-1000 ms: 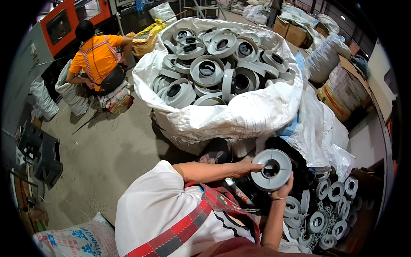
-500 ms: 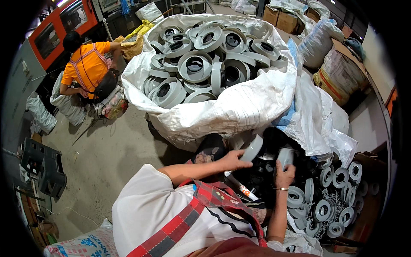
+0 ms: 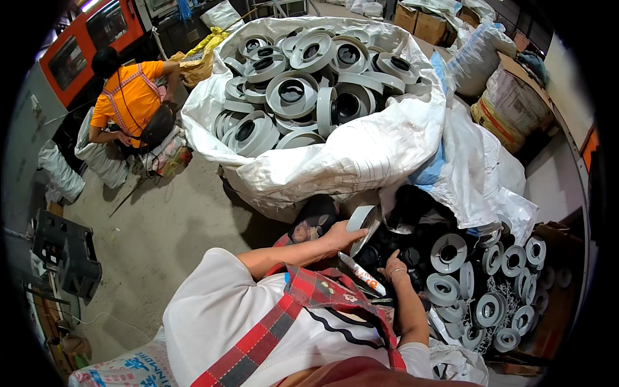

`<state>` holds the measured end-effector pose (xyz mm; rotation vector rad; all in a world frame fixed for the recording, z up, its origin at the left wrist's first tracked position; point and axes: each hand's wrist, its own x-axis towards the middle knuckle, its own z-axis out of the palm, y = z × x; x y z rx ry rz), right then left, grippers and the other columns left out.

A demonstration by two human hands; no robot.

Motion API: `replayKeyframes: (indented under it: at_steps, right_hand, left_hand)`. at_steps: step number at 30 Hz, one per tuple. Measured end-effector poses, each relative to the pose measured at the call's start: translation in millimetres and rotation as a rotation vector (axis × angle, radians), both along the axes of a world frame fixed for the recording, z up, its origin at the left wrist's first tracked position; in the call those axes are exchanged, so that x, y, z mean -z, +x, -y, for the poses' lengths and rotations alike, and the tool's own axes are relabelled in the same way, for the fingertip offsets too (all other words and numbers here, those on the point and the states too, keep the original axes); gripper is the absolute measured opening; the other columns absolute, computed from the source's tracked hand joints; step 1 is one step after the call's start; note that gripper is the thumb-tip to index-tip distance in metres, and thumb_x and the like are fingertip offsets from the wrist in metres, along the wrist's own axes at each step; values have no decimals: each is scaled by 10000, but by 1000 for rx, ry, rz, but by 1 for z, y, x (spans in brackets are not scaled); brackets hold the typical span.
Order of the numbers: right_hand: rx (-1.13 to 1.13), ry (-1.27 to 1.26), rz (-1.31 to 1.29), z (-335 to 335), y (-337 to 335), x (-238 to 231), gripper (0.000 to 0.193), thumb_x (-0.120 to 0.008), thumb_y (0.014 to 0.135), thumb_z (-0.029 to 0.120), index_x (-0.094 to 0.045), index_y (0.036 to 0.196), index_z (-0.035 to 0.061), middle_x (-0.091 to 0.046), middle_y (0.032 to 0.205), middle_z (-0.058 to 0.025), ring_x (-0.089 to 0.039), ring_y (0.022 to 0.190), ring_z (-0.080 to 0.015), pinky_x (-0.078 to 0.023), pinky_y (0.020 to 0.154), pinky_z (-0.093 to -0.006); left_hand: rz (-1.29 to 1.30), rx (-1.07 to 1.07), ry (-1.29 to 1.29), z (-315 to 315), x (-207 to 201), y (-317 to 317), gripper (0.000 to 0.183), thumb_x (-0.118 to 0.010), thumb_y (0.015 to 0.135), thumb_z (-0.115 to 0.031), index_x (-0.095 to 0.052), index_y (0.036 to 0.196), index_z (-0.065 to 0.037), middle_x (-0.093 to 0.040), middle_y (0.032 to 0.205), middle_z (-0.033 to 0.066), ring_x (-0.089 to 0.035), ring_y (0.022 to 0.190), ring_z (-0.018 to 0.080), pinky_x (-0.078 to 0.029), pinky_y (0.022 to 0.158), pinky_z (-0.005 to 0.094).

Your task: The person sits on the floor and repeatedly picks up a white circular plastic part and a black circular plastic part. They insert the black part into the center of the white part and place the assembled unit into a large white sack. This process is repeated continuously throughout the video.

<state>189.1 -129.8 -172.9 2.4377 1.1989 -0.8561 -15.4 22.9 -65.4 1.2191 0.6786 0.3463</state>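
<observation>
The left hand [image 3: 340, 238] grips a grey ring [image 3: 361, 221]; apart, the right hand [image 3: 394, 264] meets black parts [image 3: 411, 257], grip unclear.

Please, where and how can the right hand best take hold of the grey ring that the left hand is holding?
Probably by the far rim of the grey ring, the right hand coming from the right: the ring stands tilted, this rim is free, and the left hand covers the near part.
</observation>
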Motion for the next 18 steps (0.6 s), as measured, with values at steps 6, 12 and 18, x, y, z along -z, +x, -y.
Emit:
replayKeyframes:
  at_steps: [6, 12, 18]
  right_hand:
    - [-192, 3, 26, 13, -3, -7, 883, -770, 650, 470, -401, 1259, -53, -608, 1109, -186, -574, 1074, -312, -484, 873, -361]
    - [-19, 249, -17, 25, 24, 11, 258, -705, 679, 183, -680, 902, 55, -646, 949, -188, -624, 914, -341, -518, 811, -397]
    - [-227, 309, -25, 34, 24, 9, 364, -665, 762, 267, -643, 1063, 65, -561, 1184, -196, -565, 1057, -332, -460, 918, -384]
  left_hand:
    - [-16, -43, 39, 8, 3, 0, 332, -677, 820, -303, -591, 941, -7, -571, 809, 24, -509, 741, 109, -416, 685, 259]
    - [-34, 5, 32, 9, 13, 5, 313, -672, 825, -290, -584, 933, -9, -567, 809, 25, -507, 737, 111, -417, 683, 260]
    - [4, 5, 126, 3, 13, 0, 456, -673, 795, -330, -586, 1079, 16, -631, 977, 99, -562, 888, 166, -443, 798, 315]
